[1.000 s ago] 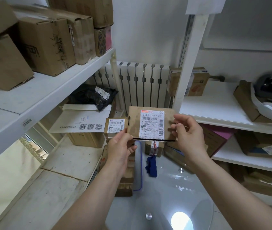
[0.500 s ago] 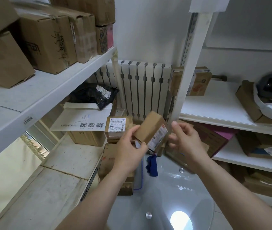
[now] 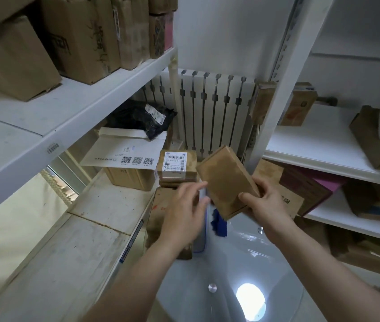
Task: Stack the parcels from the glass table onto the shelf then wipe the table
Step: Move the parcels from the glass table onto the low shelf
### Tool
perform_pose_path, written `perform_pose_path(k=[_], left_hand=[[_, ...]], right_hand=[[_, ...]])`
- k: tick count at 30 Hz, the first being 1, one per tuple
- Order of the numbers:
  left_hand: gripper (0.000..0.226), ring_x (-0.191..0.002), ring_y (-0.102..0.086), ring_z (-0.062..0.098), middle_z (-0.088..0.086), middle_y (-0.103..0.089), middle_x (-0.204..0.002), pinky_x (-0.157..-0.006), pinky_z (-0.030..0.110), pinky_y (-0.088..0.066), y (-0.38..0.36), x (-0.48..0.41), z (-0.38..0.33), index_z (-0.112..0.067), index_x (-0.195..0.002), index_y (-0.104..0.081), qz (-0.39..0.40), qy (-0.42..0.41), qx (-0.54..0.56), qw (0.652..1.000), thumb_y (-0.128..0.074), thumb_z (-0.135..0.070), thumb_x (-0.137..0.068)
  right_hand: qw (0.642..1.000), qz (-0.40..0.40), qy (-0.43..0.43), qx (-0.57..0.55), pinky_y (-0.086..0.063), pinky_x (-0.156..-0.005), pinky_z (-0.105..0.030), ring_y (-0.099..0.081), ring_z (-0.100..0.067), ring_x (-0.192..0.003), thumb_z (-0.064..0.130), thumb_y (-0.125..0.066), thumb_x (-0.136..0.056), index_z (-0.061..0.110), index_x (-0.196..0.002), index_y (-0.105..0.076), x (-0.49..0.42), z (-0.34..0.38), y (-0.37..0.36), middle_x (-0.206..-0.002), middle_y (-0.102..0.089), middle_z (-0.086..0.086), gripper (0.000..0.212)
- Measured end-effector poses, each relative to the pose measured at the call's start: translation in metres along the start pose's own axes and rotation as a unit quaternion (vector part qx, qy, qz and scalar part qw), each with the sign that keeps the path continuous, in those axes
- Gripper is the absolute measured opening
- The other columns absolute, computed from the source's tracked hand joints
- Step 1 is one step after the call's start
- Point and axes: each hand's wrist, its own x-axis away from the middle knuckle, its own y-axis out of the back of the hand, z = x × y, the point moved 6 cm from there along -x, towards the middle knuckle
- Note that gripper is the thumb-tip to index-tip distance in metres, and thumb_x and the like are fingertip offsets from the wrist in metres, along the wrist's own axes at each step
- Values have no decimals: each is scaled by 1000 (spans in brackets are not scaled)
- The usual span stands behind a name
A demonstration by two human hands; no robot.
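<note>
One flat brown parcel hangs tilted in the air above the glass bench, plain face up. The right grip pinches its near corner, thumb on top and fingers underneath. The left grip, fingers spread and blurred, is just beside the parcel's left edge. Below lies a blue cloth; behind, a labelled parcel tops a small stack.

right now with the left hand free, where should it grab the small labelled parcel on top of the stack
Take the small labelled parcel by its two side walls, coming from above on the near side. It lies flat, label up, topmost on the stack, and looks narrow enough for the open left hand to span; the right hand holds the flat parcel.
</note>
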Motion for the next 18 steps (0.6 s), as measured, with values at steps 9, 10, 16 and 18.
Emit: perform_pose_path(k=[9, 10, 16, 18], left_hand=[[63, -76, -67, 19, 6, -70, -101, -58, 31, -53, 44, -5, 58, -24, -122, -57, -7, 332, 312, 890, -28, -69, -88], [70, -78, -68, 20, 5, -70, -102, -58, 32, -53, 46, -2, 60, -25, -118, -59, 14, 351, 319, 880, -27, -76, -82], [33, -76, -68, 21, 6, -70, -98, -55, 29, -51, 53, 15, 80, -20, -113, -62, 22, 426, 357, 831, -57, -45, -92], [30, -69, -67, 19, 6, -70, -90, -53, 28, -51, 54, 19, 85, -13, -119, -61, 19, 424, 368, 827, -60, -28, -92]], right_hand=[[965, 117, 178, 154, -51, -87, -31, -47, -9, -110, -11, -63, -80, 47, -100, -52, 12, 24, -44, -114, -46, 19, 62], [956, 127, 195, 181, -47, -89, -29, -45, -9, -110, -10, -63, -80, 49, -99, -50, 13, 24, -50, -114, -46, 19, 64], [910, 174, 240, 289, -26, -107, -29, -22, -12, -131, 1, -67, -81, 50, -111, -47, 22, 18, -83, -132, -36, 28, 61], [910, 189, 199, 311, -23, -116, -37, -13, -15, -140, 20, -77, -79, 48, -126, -44, 18, 4, -85, -150, -24, 18, 64]])
